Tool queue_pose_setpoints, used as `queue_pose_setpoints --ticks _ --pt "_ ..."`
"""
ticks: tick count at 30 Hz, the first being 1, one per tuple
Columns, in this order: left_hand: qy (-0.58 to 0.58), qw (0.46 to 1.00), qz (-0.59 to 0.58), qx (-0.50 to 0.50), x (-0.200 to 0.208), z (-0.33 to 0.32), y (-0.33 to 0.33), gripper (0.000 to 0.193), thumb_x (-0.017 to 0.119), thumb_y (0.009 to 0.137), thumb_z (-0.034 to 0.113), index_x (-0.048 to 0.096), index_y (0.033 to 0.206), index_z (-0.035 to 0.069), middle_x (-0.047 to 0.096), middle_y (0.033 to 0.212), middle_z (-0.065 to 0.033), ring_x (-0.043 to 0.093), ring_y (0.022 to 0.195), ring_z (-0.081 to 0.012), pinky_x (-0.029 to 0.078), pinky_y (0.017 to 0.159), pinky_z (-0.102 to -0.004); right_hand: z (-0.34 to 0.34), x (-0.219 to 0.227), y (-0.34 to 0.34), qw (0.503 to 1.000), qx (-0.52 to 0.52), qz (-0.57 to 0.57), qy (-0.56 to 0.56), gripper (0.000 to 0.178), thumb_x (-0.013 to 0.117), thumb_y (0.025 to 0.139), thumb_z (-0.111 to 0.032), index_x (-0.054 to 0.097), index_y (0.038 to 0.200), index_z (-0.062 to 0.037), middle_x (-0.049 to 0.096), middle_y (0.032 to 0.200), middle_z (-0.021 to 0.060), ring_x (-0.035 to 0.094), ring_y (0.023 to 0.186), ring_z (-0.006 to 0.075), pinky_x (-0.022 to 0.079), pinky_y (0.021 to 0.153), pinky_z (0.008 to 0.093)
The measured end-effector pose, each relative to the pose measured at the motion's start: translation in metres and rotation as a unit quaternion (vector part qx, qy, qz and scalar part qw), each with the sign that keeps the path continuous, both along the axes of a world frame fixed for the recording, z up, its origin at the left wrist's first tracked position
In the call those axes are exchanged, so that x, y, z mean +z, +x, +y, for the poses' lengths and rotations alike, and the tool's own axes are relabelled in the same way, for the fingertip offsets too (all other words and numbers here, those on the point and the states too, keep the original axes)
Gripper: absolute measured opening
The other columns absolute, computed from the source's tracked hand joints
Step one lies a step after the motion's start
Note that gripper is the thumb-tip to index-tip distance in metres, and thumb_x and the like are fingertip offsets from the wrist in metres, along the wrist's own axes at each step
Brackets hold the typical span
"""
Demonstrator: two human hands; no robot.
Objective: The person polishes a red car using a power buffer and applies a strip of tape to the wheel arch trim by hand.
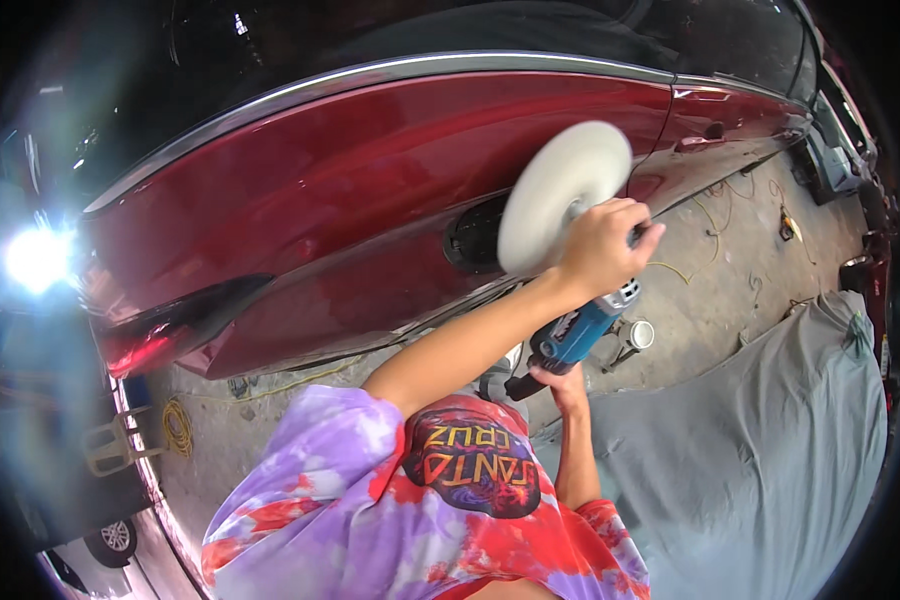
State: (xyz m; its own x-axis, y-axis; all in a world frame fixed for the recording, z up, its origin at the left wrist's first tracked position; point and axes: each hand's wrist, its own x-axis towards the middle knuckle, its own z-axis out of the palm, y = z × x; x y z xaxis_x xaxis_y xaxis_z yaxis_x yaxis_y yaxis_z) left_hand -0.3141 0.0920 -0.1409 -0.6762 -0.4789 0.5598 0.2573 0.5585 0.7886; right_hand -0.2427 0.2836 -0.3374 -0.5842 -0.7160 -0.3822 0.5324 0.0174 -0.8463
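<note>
Both of my hands are on a blue and black power polisher (573,335) with a large round white pad (560,190). My left hand (610,240) is wrapped round the front handle, close behind the pad, with that forearm crossing in front of me. Lower down, my right hand (562,385) grips the black rear end of the tool; part of it is hidden behind the body. The tilted pad faces the glossy red side panel (370,150) of a car and covers part of it. I cannot tell whether pad and panel touch.
A grey cloth cover (740,450) drapes over something at the right. Yellow cord (705,245) snakes across the concrete floor, and a yellow coil (177,428) lies at the left. A bright lamp (38,258) shines far left. A white round container (638,335) stands near the tool.
</note>
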Motion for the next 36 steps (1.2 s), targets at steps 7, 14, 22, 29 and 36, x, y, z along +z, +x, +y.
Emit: queue_pose_setpoints --ticks 7,14,22,29,36 --pt "-0.02 1.0 -0.002 -0.009 -0.001 -0.012 0.039 0.016 0.071 0.088 0.013 0.066 0.079 0.0 0.068 0.079 -0.0141 0.067 0.073 -0.0313 0.051 0.067 -0.0398 -0.017 -0.011 0.028 0.999 0.037 0.029 0.003 0.061 0.089 0.066 -0.005 0.062 0.12 -0.0051 0.066 0.104 0.001 0.063 0.094 0.0153 0.051 0.089 0.0324" --pt "-0.029 0.995 0.07 0.059 0.013 -0.059 0.221 0.008 0.066 0.086 0.003 0.062 0.08 0.0 0.068 0.084 -0.0141 0.071 0.093 -0.0335 0.055 0.083 -0.0405 -0.065 0.017 0.119 0.983 0.132 0.126 -0.021 0.109 0.095 0.06 -0.017 0.034 0.149 -0.0002 0.052 0.14 0.0144 0.049 0.13 0.0236 0.038 0.113 0.0357" --pt "-0.079 0.993 0.06 0.063 0.033 -0.051 0.361 0.027 0.055 0.1 0.024 0.055 0.082 0.004 0.062 0.105 -0.0164 0.053 0.124 -0.0469 0.044 0.101 -0.0539 -0.081 0.03 0.217 0.961 0.181 0.181 -0.1 0.1 0.09 0.066 -0.01 0.035 0.15 -0.0024 0.049 0.145 0.0137 0.046 0.136 0.0226 0.036 0.115 0.0375" --pt "-0.041 0.99 0.133 0.0 -0.071 -0.008 0.471 0.046 0.056 0.098 0.046 0.049 0.112 0.003 0.048 0.13 -0.0222 0.047 0.13 -0.0471 0.037 0.109 -0.0572 -0.049 0.024 0.277 0.969 0.126 0.174 -0.125 0.106 0.091 0.066 -0.011 0.032 0.153 -0.0035 0.044 0.15 0.0121 0.041 0.14 0.0218 0.032 0.118 0.0381" --pt "0.252 0.923 -0.214 -0.197 -0.129 -0.02 0.494 0.101 0.07 0.083 0.068 0.038 0.14 -0.009 0.049 0.138 -0.0199 0.047 0.134 -0.0312 0.04 0.109 -0.0433 -0.006 0.027 0.312 0.991 0.05 0.102 -0.075 0.105 0.08 0.059 -0.002 0.03 0.153 -0.0029 0.049 0.14 0.0107 0.044 0.132 0.0195 0.032 0.115 0.0336"
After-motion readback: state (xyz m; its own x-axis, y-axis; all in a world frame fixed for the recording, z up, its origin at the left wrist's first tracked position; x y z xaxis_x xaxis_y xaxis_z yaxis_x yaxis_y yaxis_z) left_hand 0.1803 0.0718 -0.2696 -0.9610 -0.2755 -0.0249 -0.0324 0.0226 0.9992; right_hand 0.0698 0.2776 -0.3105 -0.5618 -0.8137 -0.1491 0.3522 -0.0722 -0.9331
